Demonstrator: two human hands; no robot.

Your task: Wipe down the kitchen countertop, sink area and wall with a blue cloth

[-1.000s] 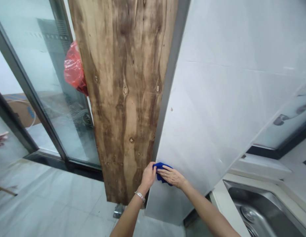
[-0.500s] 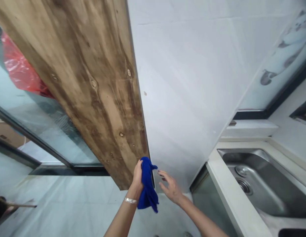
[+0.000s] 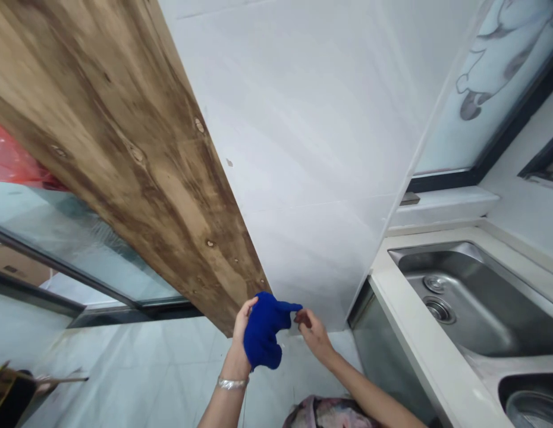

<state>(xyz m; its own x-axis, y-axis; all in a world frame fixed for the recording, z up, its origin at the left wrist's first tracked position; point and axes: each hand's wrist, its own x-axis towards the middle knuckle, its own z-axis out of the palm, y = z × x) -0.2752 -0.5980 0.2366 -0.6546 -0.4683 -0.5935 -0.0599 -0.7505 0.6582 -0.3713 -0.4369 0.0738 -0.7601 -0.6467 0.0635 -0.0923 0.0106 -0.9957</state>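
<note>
My left hand (image 3: 241,333) grips a bunched blue cloth (image 3: 265,330) low in the view, a bracelet on its wrist. My right hand (image 3: 313,334) pinches a corner of the same cloth from the right. Both hands are just below the bottom end of a tall brown wooden board (image 3: 125,154) that leans against a white tiled wall (image 3: 312,137).
A steel sink (image 3: 468,291) set in a white counter (image 3: 414,339) lies at the right, with a second basin (image 3: 533,404) at the corner. A glass sliding door (image 3: 71,249) and a red bag (image 3: 13,163) are at the left. Pale floor tiles (image 3: 138,362) lie below.
The hands came off the wall with the cloth. One second ago both pressed it against the tile; then the left hand held it hanging; now the right hand has pinched its corner. The view swung right.
</note>
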